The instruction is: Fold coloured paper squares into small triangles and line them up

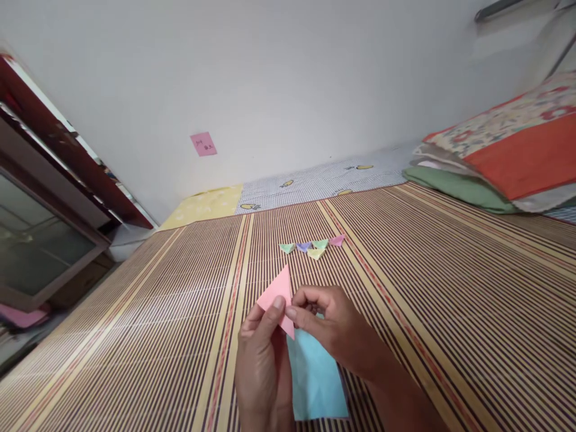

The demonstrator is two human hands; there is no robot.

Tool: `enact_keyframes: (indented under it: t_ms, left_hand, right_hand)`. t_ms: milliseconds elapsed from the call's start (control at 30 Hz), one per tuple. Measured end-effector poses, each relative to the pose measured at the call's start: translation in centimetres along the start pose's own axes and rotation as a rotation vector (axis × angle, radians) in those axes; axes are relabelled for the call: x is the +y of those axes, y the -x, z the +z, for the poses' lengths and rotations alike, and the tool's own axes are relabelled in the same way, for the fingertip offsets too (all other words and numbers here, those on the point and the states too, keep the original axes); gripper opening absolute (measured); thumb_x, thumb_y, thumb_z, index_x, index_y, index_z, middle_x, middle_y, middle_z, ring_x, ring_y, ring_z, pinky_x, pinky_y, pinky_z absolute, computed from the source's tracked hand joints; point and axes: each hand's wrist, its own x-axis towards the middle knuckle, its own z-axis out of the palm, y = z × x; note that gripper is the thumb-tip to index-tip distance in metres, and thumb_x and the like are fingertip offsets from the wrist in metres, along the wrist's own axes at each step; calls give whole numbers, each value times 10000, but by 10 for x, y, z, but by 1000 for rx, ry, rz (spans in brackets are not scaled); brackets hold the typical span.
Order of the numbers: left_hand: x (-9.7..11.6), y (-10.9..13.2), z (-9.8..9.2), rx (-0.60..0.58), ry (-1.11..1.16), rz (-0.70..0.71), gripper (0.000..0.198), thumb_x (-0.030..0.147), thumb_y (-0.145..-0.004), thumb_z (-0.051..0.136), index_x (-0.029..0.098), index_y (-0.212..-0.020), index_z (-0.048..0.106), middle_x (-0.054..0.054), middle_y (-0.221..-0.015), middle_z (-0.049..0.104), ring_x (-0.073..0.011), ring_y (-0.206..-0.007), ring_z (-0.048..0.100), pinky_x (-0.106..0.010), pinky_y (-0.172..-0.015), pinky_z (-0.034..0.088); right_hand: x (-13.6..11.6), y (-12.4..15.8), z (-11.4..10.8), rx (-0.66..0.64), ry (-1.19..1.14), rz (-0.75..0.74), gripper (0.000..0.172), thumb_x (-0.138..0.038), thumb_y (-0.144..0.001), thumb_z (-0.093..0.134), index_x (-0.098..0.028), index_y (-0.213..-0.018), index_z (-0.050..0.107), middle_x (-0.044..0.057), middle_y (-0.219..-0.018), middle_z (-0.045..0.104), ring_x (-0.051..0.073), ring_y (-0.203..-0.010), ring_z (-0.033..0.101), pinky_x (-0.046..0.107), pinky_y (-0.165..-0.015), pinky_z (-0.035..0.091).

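Both hands hold a folded pink paper triangle (278, 291) just above the striped bamboo mat (157, 336). My left hand (263, 366) pinches its lower left part with the thumb on top. My right hand (335, 330) pinches its right edge, fingers curled. Under the hands lies a light blue paper sheet (315, 381) flat on the mat. Farther away on the mat sit several small folded paper triangles (312, 246) in green, purple and pink, set in a short row.
A white wall (288, 78) with a pink sticky note (203, 144) stands behind. Folded bedding and a flowered pillow (508, 150) are stacked at the right. A dark framed window or cabinet (40, 228) is at the left. A patterned sheet (315, 180) borders the mat's far edge.
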Motion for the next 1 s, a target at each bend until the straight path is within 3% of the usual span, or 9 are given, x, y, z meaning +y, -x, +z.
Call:
enact_keyframes:
  t_ms: [233, 400, 533, 667, 733, 900, 1000]
  left_hand:
    - [0, -1, 2, 56, 28, 59, 236, 78, -604, 876, 135, -793, 746, -56, -769, 762, -185, -678, 729, -312, -739, 610]
    - [2, -4, -2, 83, 53, 62, 206, 92, -649, 861, 141, -810, 742, -45, -769, 759, -168, -687, 724, -302, -772, 604]
    - [5, -4, -4, 42, 7, 106, 187, 137, -652, 878, 153, -785, 748, -21, -714, 734, -169, -686, 717, -301, -771, 596]
    - [-1, 0, -5, -36, -185, 129, 238, 236, -692, 881, 158, -895, 783, -55, -783, 758, -213, -778, 728, -314, -745, 581]
    - [-6, 2, -5, -82, -292, 163, 250, 266, -725, 867, 159, -937, 791, -61, -812, 761, -209, -796, 721, -301, -735, 568]
    - [-11, 8, -4, -129, -454, 226, 179, 294, -772, 835, 154, -877, 796, -54, -797, 747, -181, -744, 688, -274, -702, 541]
    - [-12, 10, -1, -143, -462, 194, 182, 298, -774, 829, 158, -886, 797, -55, -784, 743, -186, -726, 685, -279, -689, 542]
  right_hand:
    - [5, 0, 8, -27, 34, 47, 210, -169, -832, 614, -185, -638, 534, -55, -598, 466, 106, -587, 430, 242, -537, 324]
    - [6, 4, 7, -150, 69, 59, 182, -140, -818, 611, -185, -655, 545, -63, -594, 447, 100, -578, 412, 235, -530, 313]
    - [7, 4, -6, -251, 101, 91, 139, -130, -794, 633, -179, -665, 613, -46, -600, 531, 105, -574, 462, 235, -530, 332]
    - [4, -1, -14, 9, -85, 33, 137, -313, -864, 687, -178, -838, 685, -5, -756, 622, 137, -697, 552, 257, -631, 433]
    - [3, -1, -11, 100, -179, -19, 180, -350, -859, 717, -177, -830, 674, -7, -756, 616, 140, -706, 556, 265, -654, 451]
    - [4, 0, -3, 205, -211, -51, 243, -341, -901, 673, -169, -730, 650, -18, -661, 569, 129, -627, 511, 258, -587, 412]
    - [7, -1, -7, 285, -229, -25, 279, -369, -895, 681, -177, -704, 613, -39, -622, 501, 117, -579, 453, 250, -539, 369]
